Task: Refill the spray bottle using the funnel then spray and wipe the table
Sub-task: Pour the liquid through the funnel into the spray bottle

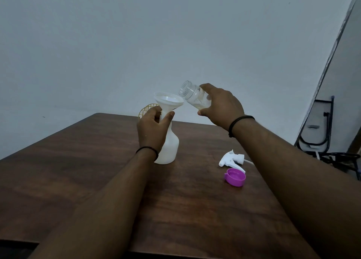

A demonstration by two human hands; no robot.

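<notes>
Dark wood table (78,180), pale wall (117,43) — fingers (156,112) gripping funnel (169,102), jar (195,96).

Setting: plain indoor room, most likely domestic, though nothing settles this for certain. Furnishing: one dark wood-grain table (82,180) pushed close to a bare, pale blue-grey painted wall (136,33) with no hangings or fittings. At the right edge, a leaning pale panel with a dark frame (330,63); beneath it, a folded black-tube metal stand or chair (320,129) and loose dark cables (340,158) lying on the floor. Household clutter on the tabletop: a purple screw lid (235,177) and, at the far edge, a yellow wire object (145,110), partly hidden. Lighting dim and even.
</notes>
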